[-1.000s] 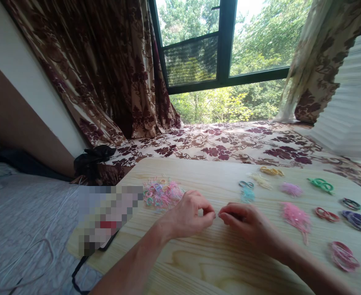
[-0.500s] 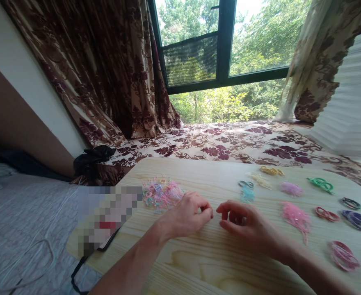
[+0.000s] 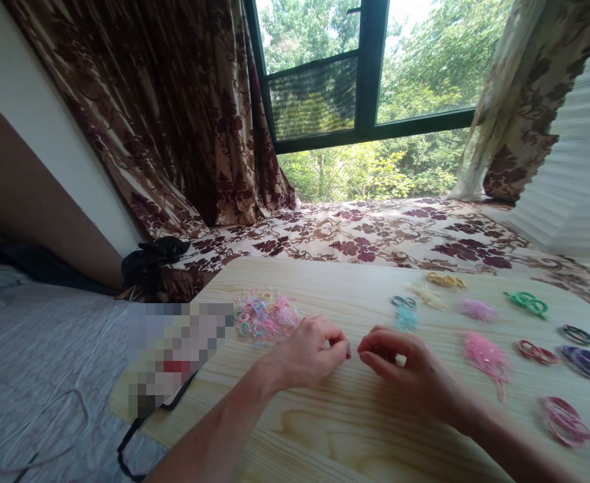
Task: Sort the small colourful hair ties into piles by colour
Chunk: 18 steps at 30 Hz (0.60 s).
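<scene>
My left hand [image 3: 311, 350] is over the middle of the wooden table [image 3: 325, 429], thumb and fingers pinched; anything between them is too small to make out. Facing it across a narrow gap, my right hand [image 3: 403, 362] has its thumb and forefinger tips brought together, and I cannot make out what they hold. Beside my left hand lies a mixed heap of small coloured elastic bands [image 3: 262, 315]. Right of centre are groups by colour: light blue bands [image 3: 405, 318], pink bands [image 3: 485, 355], lilac bands [image 3: 479, 309] and cream bands [image 3: 428, 296].
Larger hair ties lie at the right: yellow [image 3: 446, 280], green [image 3: 527, 303], red [image 3: 537, 351], purple [image 3: 586, 362] and rose ones [image 3: 566, 421]. A blurred-out flat object [image 3: 184, 362] rests at the table's left edge, with a black cord [image 3: 124, 446]. A window [image 3: 368, 127] stands beyond.
My right thumb and forefinger have closed together from a looser, parted shape. My left hand stays pinched in nearly the same place.
</scene>
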Tool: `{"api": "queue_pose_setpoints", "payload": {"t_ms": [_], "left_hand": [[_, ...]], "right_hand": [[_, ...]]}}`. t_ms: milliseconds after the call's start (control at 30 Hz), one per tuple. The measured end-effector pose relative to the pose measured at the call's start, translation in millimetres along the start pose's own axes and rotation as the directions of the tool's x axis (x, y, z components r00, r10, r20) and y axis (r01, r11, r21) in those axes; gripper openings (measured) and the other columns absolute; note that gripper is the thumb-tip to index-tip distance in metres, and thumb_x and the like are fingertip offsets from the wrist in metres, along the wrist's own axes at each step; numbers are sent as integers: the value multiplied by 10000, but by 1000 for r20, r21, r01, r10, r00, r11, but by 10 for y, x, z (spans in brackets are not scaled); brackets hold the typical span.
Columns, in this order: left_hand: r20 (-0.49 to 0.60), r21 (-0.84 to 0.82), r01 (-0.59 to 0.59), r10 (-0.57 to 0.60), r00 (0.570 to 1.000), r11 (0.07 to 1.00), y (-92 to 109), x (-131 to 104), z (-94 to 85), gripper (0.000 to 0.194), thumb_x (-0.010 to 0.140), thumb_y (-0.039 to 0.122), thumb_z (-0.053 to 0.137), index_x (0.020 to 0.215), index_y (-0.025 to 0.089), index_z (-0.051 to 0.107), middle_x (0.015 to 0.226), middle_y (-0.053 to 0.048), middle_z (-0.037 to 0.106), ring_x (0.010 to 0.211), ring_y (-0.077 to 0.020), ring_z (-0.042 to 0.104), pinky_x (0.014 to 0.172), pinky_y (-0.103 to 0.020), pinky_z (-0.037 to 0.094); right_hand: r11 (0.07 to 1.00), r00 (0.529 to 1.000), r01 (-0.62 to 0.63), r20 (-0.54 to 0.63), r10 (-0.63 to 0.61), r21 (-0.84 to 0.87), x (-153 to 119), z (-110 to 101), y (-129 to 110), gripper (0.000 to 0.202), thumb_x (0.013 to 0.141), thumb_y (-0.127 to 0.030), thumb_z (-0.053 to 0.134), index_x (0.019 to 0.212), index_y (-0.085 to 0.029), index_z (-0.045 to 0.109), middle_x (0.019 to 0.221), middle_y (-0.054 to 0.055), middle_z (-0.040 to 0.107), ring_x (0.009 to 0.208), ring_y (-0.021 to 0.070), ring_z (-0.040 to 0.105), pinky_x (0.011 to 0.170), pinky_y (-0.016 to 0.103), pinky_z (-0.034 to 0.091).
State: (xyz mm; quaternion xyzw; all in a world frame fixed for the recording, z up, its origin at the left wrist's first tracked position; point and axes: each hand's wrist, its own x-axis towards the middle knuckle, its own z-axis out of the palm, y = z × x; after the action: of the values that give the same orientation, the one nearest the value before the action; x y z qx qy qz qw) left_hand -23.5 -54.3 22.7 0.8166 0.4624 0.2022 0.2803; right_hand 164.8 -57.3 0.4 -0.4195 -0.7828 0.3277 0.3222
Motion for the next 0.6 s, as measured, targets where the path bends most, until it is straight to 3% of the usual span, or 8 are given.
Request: {"api": "queue_pose_setpoints", "payload": {"t_ms": [267,367,500,600], "left_hand": [[-55,-27,23,-25,998,999,-24,7,17,257,816,255,431,750,173,666,801,-16,666,809,-138,575,750,-236,422],[-140,-18,25,-27,990,1000,-59,26,39,240,819,239,432,756,183,656,814,-15,665,838,-140,563,775,-244,416],[-288,65,12,7,957,998,-117,56,71,171,798,214,477,736,187,634,786,-18,649,836,-155,545,825,-284,391],[-335,110,11,26,942,994,-141,73,73,160,794,193,477,718,186,618,762,-20,643,820,-162,543,832,-304,380]], "right_hand": [[1000,1000,1,5,-1,-22,-6,-35,-24,254,847,-333,475,738,-185,649,700,23,639,615,133,536,554,234,423],[995,999,7,-48,-12,-100,-3,-87,4,243,842,-338,481,730,-190,638,685,21,632,603,134,534,547,235,425],[948,985,-15,-168,-41,-317,14,-325,148,235,835,-346,472,767,-196,640,743,38,644,611,142,554,553,247,426],[872,943,-146,-333,-20,-467,1,-636,302,265,820,-371,454,772,-204,653,742,40,655,609,156,573,555,261,423]]}}
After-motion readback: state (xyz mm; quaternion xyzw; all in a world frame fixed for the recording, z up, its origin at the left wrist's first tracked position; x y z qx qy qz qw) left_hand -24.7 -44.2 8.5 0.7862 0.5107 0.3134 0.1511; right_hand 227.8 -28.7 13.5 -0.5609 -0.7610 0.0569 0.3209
